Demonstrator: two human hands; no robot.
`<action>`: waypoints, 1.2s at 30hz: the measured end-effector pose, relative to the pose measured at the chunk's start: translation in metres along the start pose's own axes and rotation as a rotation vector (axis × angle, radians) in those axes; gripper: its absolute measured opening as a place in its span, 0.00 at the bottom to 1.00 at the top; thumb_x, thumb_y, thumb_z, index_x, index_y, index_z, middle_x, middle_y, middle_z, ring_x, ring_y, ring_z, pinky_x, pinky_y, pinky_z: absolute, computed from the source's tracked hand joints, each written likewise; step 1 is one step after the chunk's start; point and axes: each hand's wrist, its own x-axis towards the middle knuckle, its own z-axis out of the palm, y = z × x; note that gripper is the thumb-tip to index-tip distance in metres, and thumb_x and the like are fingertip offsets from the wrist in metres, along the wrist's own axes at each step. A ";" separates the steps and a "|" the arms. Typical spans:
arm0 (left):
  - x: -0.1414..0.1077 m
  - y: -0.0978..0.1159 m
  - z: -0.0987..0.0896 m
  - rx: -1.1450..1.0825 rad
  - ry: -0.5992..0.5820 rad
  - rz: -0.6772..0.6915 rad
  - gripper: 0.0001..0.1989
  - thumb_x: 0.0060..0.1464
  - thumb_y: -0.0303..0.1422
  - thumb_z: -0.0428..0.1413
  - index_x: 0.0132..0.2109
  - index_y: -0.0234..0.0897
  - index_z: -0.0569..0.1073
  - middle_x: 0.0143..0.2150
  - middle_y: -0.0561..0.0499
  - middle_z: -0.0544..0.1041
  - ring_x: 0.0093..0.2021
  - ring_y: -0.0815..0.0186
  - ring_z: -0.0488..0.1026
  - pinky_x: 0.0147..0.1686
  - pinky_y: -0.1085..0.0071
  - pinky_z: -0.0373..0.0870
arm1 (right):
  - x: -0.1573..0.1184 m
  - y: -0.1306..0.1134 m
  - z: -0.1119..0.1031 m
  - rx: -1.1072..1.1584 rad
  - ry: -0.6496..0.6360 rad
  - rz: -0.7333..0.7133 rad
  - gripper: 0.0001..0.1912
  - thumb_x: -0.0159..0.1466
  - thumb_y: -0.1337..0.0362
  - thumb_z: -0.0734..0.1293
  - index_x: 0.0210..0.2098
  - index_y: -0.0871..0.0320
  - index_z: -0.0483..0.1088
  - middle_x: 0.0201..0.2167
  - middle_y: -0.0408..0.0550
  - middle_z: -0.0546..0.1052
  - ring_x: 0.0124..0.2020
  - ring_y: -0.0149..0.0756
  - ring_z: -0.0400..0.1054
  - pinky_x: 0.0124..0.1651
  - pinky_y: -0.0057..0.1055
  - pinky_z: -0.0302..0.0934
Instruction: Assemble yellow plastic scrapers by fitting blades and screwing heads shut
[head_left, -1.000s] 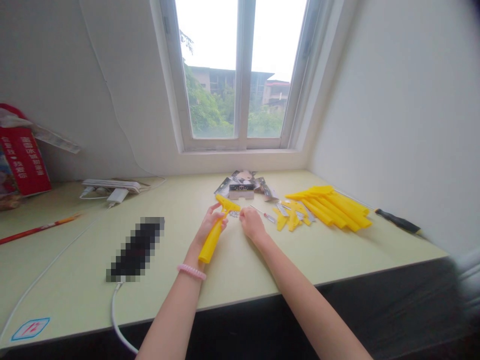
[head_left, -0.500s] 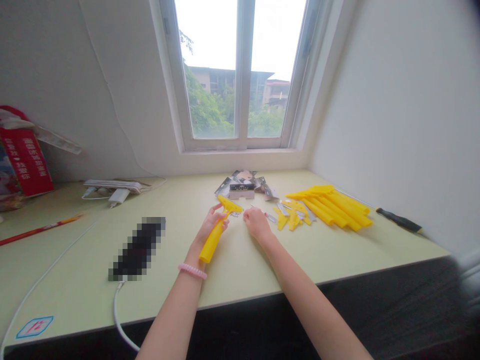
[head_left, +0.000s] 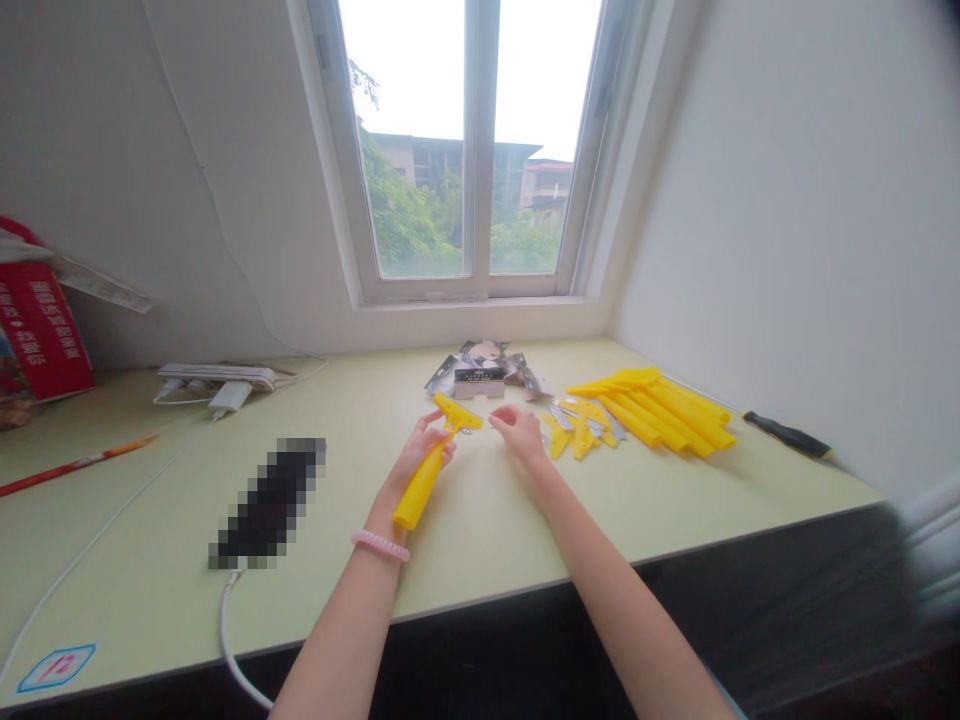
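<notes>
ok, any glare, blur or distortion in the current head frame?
Head view: the window is blown out white up top, its sides converging downward; the lower-right edge smears; the dark item on the table is pixelated. Same head view: the yellow tool in the left hand reads clearly; whatever the right hand may pinch is too small to tell.

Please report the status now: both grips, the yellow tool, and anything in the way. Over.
Left grip around yellow tool. Right grip apart from yellow tool; whether it holds something, unclear. Small metal parts near, possibly in the way.
</notes>
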 end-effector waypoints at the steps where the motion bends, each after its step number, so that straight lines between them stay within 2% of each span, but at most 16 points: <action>1: 0.000 -0.001 0.000 0.000 -0.006 -0.006 0.26 0.44 0.24 0.54 0.52 0.38 0.58 0.33 0.50 0.70 0.20 0.78 0.63 0.20 0.81 0.60 | 0.000 -0.002 0.000 0.094 -0.009 -0.003 0.07 0.51 0.64 0.65 0.28 0.60 0.71 0.28 0.48 0.76 0.31 0.34 0.68 0.37 0.30 0.60; 5: 0.000 -0.003 0.003 0.022 -0.043 -0.036 0.26 0.44 0.23 0.54 0.52 0.37 0.59 0.32 0.50 0.70 0.21 0.77 0.64 0.21 0.80 0.60 | -0.004 -0.011 0.005 0.353 -0.101 -0.047 0.11 0.49 0.59 0.67 0.29 0.59 0.72 0.32 0.47 0.75 0.33 0.35 0.67 0.37 0.31 0.61; 10: -0.002 -0.005 0.007 0.089 -0.056 -0.073 0.26 0.43 0.23 0.54 0.52 0.36 0.61 0.30 0.50 0.70 0.20 0.76 0.65 0.22 0.79 0.61 | -0.011 -0.018 0.008 0.501 -0.243 -0.003 0.12 0.49 0.57 0.68 0.30 0.58 0.72 0.32 0.46 0.73 0.34 0.35 0.67 0.36 0.31 0.62; 17: -0.001 -0.007 0.006 0.128 -0.107 -0.076 0.26 0.44 0.24 0.54 0.52 0.36 0.61 0.30 0.51 0.70 0.21 0.76 0.66 0.23 0.78 0.61 | -0.009 -0.014 0.009 0.447 -0.227 -0.023 0.13 0.49 0.56 0.69 0.31 0.58 0.74 0.30 0.45 0.72 0.32 0.33 0.66 0.35 0.31 0.61; 24: -0.001 -0.007 0.008 0.138 -0.100 -0.080 0.26 0.42 0.24 0.55 0.52 0.35 0.61 0.28 0.52 0.69 0.21 0.75 0.66 0.24 0.78 0.61 | -0.009 -0.013 0.009 0.465 -0.203 -0.026 0.12 0.47 0.57 0.69 0.29 0.57 0.75 0.30 0.45 0.70 0.31 0.32 0.64 0.32 0.28 0.61; 31: -0.001 -0.007 0.007 0.153 -0.115 -0.076 0.26 0.42 0.25 0.55 0.51 0.35 0.62 0.28 0.52 0.70 0.21 0.74 0.66 0.24 0.77 0.60 | -0.012 -0.021 0.006 0.502 -0.194 0.065 0.13 0.43 0.57 0.72 0.26 0.58 0.73 0.19 0.38 0.64 0.23 0.29 0.62 0.27 0.27 0.59; 36: -0.002 -0.006 0.009 0.166 -0.107 -0.084 0.26 0.43 0.24 0.53 0.52 0.35 0.60 0.28 0.52 0.70 0.21 0.75 0.66 0.24 0.77 0.60 | -0.013 -0.024 0.004 0.507 -0.199 0.091 0.13 0.44 0.57 0.71 0.26 0.58 0.72 0.16 0.37 0.64 0.21 0.29 0.63 0.29 0.29 0.60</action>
